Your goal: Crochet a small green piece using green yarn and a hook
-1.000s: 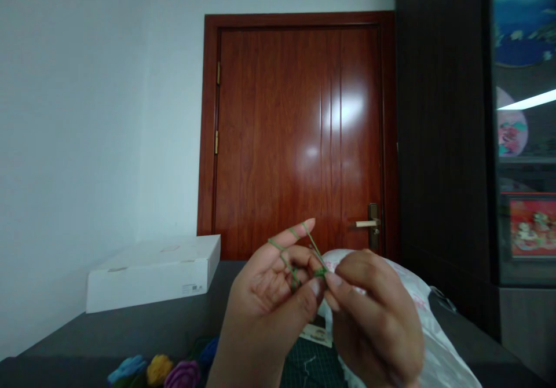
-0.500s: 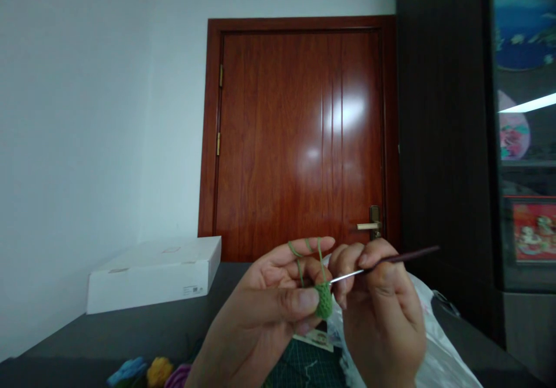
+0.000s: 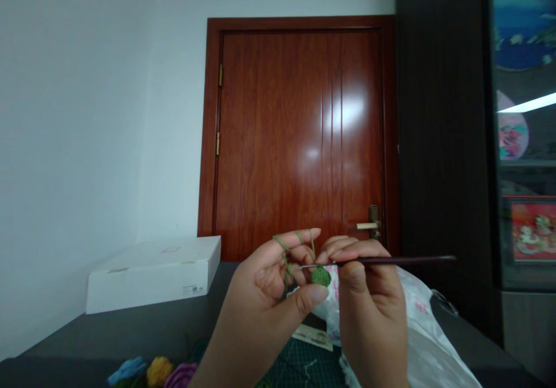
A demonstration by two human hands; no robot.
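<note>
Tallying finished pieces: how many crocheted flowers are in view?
3, in a row at the bottom edge: blue flower leftmost, yellow flower middle, purple flower rightmost. Others may be hidden or cut off.

Nothing written here can be read. The white box (image 3: 147, 289) at eight o'clock in the view has a small printed label (image 3: 192, 289) on its front side, with dark marks too tiny to make out. The white plastic bag (image 3: 428, 341) at four o'clock, behind the right hand (image 3: 369, 313), bears faint red print, too blurred to read. A small card (image 3: 313, 337) at six o'clock, lying on the green cutting mat (image 3: 304, 368), shows a printed design whose lettering is too small to tell.
</note>
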